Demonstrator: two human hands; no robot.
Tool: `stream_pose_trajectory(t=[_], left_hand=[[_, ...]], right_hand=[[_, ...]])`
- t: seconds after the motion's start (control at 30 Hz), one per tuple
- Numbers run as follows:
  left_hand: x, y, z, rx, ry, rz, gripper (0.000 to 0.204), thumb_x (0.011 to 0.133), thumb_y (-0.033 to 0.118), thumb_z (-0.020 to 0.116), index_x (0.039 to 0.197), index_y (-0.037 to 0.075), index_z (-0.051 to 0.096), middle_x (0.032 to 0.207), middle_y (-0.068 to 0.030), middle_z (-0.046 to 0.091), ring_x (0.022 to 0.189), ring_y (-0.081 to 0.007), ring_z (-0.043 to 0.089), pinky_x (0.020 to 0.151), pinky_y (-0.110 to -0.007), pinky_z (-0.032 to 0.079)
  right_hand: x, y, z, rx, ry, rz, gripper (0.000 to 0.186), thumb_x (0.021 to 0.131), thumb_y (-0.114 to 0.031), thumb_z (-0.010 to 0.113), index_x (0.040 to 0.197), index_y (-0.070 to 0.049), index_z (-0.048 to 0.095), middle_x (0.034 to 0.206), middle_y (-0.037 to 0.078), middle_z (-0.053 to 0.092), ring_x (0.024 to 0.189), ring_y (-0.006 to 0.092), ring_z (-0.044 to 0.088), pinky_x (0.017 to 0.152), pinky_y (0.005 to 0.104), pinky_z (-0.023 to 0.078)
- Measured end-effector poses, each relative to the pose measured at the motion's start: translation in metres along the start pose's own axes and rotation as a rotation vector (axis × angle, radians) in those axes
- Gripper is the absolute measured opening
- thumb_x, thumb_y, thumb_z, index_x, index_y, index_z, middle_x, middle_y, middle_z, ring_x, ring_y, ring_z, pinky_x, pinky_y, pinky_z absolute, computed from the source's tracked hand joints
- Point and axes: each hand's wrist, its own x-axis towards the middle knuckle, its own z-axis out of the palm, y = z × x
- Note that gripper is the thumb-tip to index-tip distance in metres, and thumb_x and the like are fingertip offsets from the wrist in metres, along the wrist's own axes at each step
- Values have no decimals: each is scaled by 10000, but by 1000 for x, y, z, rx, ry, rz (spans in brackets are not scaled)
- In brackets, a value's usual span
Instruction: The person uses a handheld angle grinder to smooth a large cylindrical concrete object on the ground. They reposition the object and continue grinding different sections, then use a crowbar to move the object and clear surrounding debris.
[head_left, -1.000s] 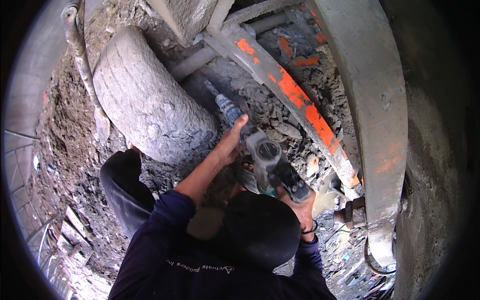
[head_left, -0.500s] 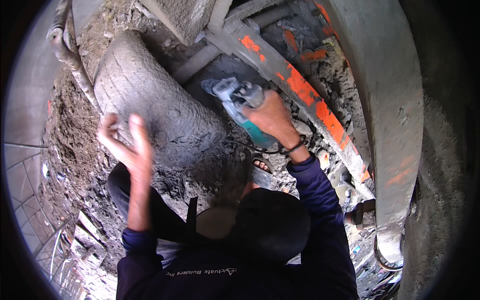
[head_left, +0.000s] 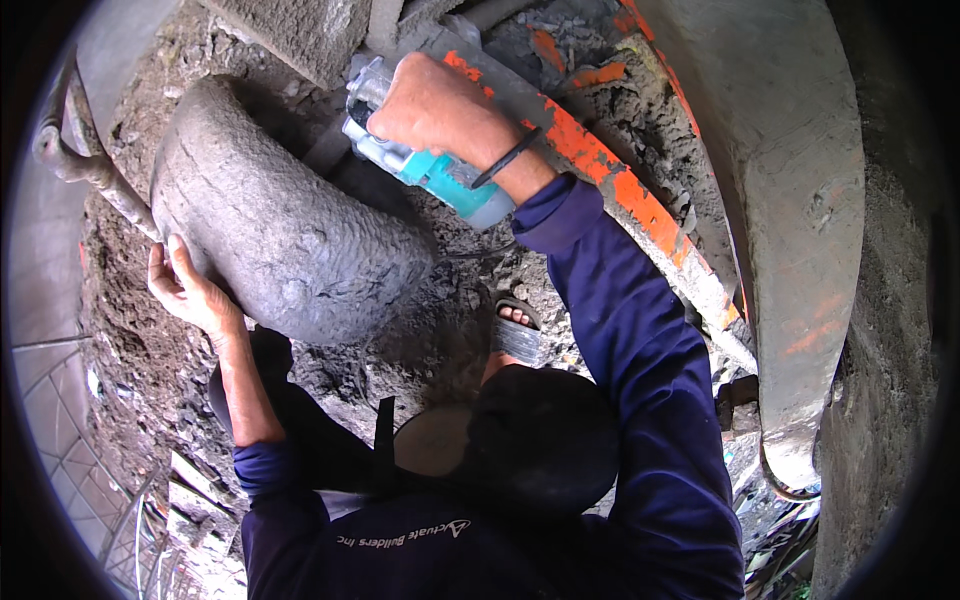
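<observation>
My right hand grips a power tool with a teal body and silver-grey head. Its working end is hidden behind the hand, near the upper right side of a large curved grey stone-like piece. A thin dark cord seems to trail from the tool. My left hand is at the left edge of the grey piece, thumb and fingers apart, holding nothing. Whether it presses on the piece, I cannot tell. The end of a branch-like pole lies just above my left fingers.
A beam with chipped orange paint runs diagonally on the right, beside a broad curved grey panel. Rough rubble surrounds the piece. A sandalled foot is below it. Thin bars curve along the far left.
My right hand has moved up and left with the power tool, which has turned. My left hand has moved left and down to the grey piece's edge. The view has shifted slightly.
</observation>
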Motion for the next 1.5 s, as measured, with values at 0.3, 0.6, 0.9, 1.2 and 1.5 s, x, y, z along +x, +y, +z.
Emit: stream_pose_trajectory(t=[0.3,0.6,0.9,1.2,1.5], left_hand=[[5,-7,-11,29,5,-66,480,1007,362,709,1268,-30,615,1212,-112,631,1161,-198,554,1085,-365,405],[8,-8,-7,-47,20,-188,570,954,424,772,1253,-33,609,1192,-122,646,1149,-207,564,1068,-371,425],[6,-8,-5,33,2,-59,571,972,421,761,1237,-64,618,1183,-146,645,1112,-218,580,1052,-374,443],[3,-9,-6,52,-102,-34,599,966,321,803,1331,-62,522,1221,-192,610,1119,-224,612,1034,-338,499],[-27,49,25,408,-72,783,456,963,158,777,1312,-45,566,1281,-182,576,1217,-291,566,1118,-440,442]], right_hand=[[-9,-20,37,47,-6,107,280,712,-107,695,906,90,739,959,355,713,970,504,728,865,505,595],[-7,-5,40,67,6,58,284,700,-107,659,884,92,743,908,373,699,913,493,739,831,513,594],[-124,89,81,45,150,2,258,891,-260,746,1044,-52,737,1014,137,764,826,400,732,763,463,607],[-198,109,114,580,222,485,179,868,-151,756,914,17,718,779,112,737,685,200,723,640,353,570],[-255,104,57,315,212,333,236,845,-120,742,1045,5,731,828,188,747,741,283,753,709,360,594]])
